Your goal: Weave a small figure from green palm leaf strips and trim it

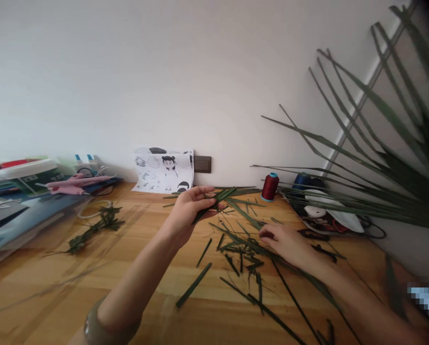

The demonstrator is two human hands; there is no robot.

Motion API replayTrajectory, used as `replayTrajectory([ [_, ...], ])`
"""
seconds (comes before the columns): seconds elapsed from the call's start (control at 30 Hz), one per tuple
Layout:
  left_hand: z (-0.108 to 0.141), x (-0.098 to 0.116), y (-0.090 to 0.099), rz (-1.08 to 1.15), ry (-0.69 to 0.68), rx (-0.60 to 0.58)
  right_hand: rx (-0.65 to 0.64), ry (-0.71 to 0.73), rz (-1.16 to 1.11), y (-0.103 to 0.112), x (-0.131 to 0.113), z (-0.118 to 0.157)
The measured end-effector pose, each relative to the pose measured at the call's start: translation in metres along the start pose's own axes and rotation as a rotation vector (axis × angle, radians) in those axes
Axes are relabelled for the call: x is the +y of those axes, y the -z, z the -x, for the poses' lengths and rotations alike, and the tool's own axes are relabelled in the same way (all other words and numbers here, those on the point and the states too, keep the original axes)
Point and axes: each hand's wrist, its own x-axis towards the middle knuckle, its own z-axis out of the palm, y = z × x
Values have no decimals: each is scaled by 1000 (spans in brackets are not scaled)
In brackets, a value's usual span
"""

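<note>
Hands at work over the desk (146,306), with the red spool (270,188) as landmark. My left hand (191,206) is raised to the left of the spool, its fingers closed on a small leaf bundle (226,194). A long strip (246,215) slants from near the bundle to my right hand (284,242), nearer to me than the spool. My right fingers are curled at the strip's lower end; whether they grip it, I cannot tell. Leaf scraps (194,285) lie on the near side of the spool; a leaf figure (107,218) lies well to its left. For good handling, I judge that the left pinch should sit close to the crossing of the leaves, firm enough to keep them flat, and that any pull on the strip should be light and along its length, lest it split or twist.
</note>
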Motion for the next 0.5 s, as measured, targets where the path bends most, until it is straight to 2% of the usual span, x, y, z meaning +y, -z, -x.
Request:
replayTrajectory([
  [0.13, 2, 19, 11, -3, -64, 45, -37, 29, -59, -2, -3, -28],
  [0.23, 4, 32, 21, 1, -144, 82, -84, 71, -123, -11, -16, -49],
  [0.37, 5, 40, 26, 5, -183, 77, -152, 180, -217, -38, -55, -79],
  [0.5, 5, 37, 21, 45, -120, 40, -166, 248, -303, -67, -108, -110],
])
